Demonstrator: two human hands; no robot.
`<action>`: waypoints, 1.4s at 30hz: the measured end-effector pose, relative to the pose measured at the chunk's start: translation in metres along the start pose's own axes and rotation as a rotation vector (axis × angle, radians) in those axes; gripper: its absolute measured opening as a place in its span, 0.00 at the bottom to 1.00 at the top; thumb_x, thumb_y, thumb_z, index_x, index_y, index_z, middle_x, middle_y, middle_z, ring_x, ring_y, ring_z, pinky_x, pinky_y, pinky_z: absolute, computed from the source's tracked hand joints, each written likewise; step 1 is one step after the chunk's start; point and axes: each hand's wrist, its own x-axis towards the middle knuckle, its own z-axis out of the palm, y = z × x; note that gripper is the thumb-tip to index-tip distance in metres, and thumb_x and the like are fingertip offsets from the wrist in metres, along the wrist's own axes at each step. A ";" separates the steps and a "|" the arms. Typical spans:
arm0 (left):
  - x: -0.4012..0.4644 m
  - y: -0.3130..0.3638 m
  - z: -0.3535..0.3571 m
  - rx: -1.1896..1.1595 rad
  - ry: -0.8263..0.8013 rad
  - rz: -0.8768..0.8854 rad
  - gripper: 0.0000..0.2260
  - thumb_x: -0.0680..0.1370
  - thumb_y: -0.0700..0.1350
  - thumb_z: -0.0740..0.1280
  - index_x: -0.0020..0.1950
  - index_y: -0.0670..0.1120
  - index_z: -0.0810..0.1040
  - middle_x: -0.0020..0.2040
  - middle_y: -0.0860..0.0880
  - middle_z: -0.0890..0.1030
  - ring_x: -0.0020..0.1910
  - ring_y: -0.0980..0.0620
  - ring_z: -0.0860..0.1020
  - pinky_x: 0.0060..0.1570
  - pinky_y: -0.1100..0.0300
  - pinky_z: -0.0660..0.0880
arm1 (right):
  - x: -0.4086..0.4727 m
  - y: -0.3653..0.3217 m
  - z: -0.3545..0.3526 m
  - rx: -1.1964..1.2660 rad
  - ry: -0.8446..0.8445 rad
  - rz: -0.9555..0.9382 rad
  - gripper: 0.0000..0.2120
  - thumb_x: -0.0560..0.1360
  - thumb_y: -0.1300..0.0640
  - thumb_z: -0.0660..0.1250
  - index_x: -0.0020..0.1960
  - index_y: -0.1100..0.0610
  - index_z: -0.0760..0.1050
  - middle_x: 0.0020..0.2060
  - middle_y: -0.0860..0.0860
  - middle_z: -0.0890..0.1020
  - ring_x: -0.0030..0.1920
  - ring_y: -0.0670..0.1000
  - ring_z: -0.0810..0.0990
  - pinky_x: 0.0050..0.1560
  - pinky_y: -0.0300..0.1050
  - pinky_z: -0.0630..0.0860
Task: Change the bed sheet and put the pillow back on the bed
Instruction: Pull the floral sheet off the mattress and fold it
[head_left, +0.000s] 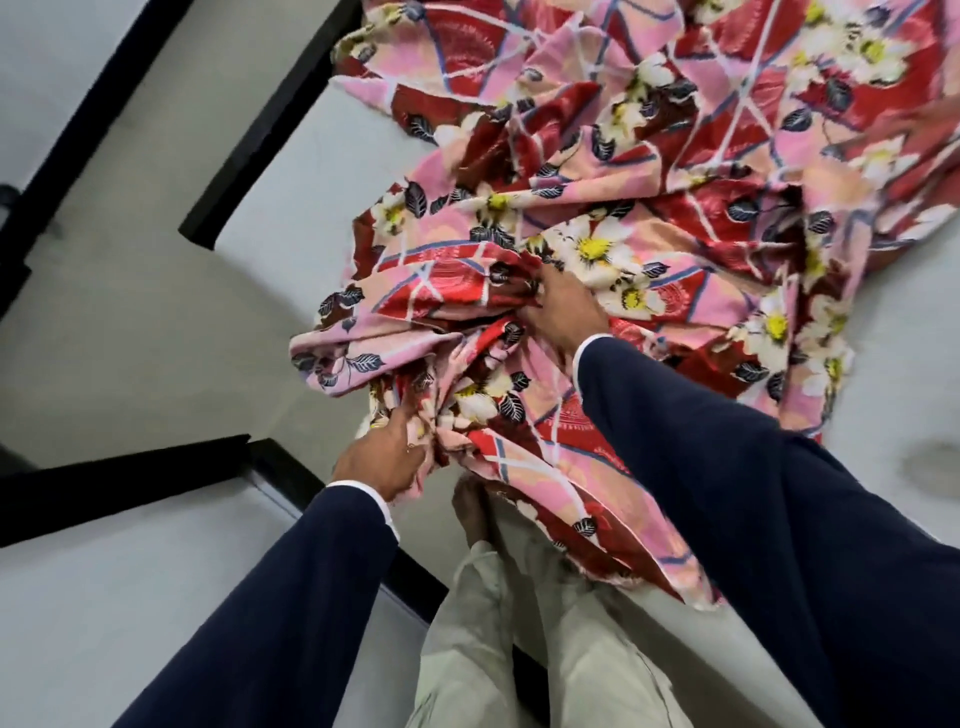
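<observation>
- Sheet (597, 218): a red and pink floral cloth, crumpled in a heap on the pale floor (130, 322), spreading up and away from both hands.
- Head view: left hand (384, 460) is closed on a bunched fold at the heap's near edge; right hand (563, 306), just beyond it, has fingers curled into a gather.
- Step, as a judgement: gathering or sorting out the sheet, either bundling it off or finding an edge. Next calls for locating a hem and lifting the cloth clear.
- Around: black bars (260, 124) lie left of the left hand, possibly a bed frame; a bare foot (470, 512) stands beneath the hands, partly under trailing cloth, a snag risk. No pillow shows.
</observation>
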 end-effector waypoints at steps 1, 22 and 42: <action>-0.003 -0.007 0.001 -0.020 -0.003 -0.010 0.25 0.81 0.52 0.62 0.76 0.50 0.59 0.64 0.40 0.79 0.61 0.38 0.79 0.58 0.48 0.75 | 0.005 -0.001 -0.006 0.029 -0.006 0.024 0.16 0.74 0.51 0.72 0.61 0.50 0.77 0.54 0.54 0.83 0.53 0.58 0.82 0.57 0.55 0.79; -0.077 0.098 -0.154 -0.704 0.073 0.394 0.31 0.76 0.56 0.72 0.74 0.43 0.67 0.67 0.44 0.77 0.66 0.44 0.76 0.66 0.53 0.71 | -0.186 -0.164 -0.329 0.583 0.265 -0.536 0.09 0.81 0.59 0.65 0.42 0.55 0.74 0.32 0.46 0.74 0.33 0.42 0.71 0.34 0.35 0.67; -0.196 0.184 -0.265 -1.348 0.052 0.696 0.11 0.78 0.47 0.71 0.49 0.37 0.81 0.40 0.39 0.82 0.37 0.43 0.80 0.37 0.55 0.76 | -0.349 -0.157 -0.463 0.695 0.522 -0.326 0.08 0.81 0.55 0.66 0.43 0.54 0.77 0.39 0.50 0.80 0.39 0.47 0.77 0.43 0.40 0.75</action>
